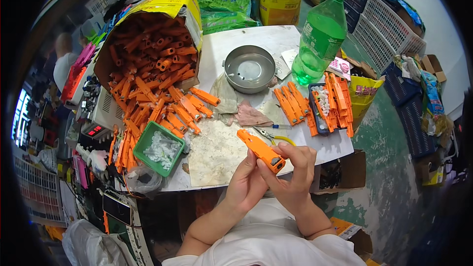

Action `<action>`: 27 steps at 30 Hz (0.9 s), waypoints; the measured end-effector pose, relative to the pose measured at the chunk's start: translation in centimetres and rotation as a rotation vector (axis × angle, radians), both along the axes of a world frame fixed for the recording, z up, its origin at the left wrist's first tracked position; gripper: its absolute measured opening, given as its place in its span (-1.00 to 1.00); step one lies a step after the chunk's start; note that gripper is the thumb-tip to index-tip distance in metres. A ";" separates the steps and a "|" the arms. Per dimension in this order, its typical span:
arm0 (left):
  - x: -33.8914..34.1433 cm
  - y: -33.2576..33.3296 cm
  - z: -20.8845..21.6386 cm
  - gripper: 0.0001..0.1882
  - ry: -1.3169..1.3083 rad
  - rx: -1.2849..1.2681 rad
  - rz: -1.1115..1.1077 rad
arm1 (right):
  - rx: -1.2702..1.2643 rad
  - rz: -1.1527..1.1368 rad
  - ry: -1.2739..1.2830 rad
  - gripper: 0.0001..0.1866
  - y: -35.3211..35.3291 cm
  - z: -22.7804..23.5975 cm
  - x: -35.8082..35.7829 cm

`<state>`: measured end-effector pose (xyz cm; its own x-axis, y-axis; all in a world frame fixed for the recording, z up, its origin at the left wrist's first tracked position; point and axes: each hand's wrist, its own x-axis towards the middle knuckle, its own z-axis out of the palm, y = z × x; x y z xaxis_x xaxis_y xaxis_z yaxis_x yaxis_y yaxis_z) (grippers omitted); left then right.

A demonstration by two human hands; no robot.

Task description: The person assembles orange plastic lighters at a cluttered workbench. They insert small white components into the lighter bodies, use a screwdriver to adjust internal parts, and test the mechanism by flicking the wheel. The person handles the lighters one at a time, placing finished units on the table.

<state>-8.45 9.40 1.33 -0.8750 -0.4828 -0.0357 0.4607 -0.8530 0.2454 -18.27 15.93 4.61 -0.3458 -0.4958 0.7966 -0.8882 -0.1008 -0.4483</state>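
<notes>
Both my hands hold one orange plastic casing (256, 147) above the near edge of the table. It is long and narrow, tilted, with a dark fitting at its near end. My left hand (241, 184) pinches its side from below, thumb along it. My right hand (295, 175) has thumb and bent fingers at the dark end; any small part between them is hidden. Just beyond lie pliers with yellow handles (284, 139). Several similar casings (291, 103) lie in a row to the right. More casings (337, 103) rest on a dark basket of small white parts (322, 101).
A tipped carton (165, 4) spills many orange casings at the left. Before it stands a green tray (147, 163) of translucent pieces. A metal bowl (250, 89), cloths (251, 114) and a tall green bottle (322, 34) stand farther back. An open cardboard box (355, 172) sits below the right edge.
</notes>
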 end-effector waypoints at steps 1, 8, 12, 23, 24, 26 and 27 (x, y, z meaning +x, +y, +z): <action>0.0 0.0 0.0 -0.54 0.003 0.006 0.001 | -0.002 0.000 0.004 -0.37 0.0 0.0 0.0; 0.2 0.1 0.0 -0.55 0.029 0.015 0.024 | -0.014 0.043 -0.008 -0.52 0.1 0.3 0.0; 0.3 0.3 0.7 -0.60 -0.045 -0.074 0.056 | -0.007 0.047 -0.005 -0.55 0.4 0.4 0.1; 0.6 0.3 -0.1 -0.55 0.036 0.056 -0.015 | 0.002 0.045 0.033 -0.51 0.5 0.7 0.0; 0.6 0.3 -0.2 -0.54 0.052 0.071 -0.016 | 0.012 0.047 0.035 -0.52 0.5 0.7 0.0; 0.6 0.3 -0.3 -0.54 0.035 0.124 -0.037 | 0.026 0.048 0.037 -0.53 0.5 0.6 0.0; 0.7 0.3 -0.4 -0.54 0.027 0.151 -0.047 | 0.029 0.049 0.036 -0.53 0.4 0.5 0.0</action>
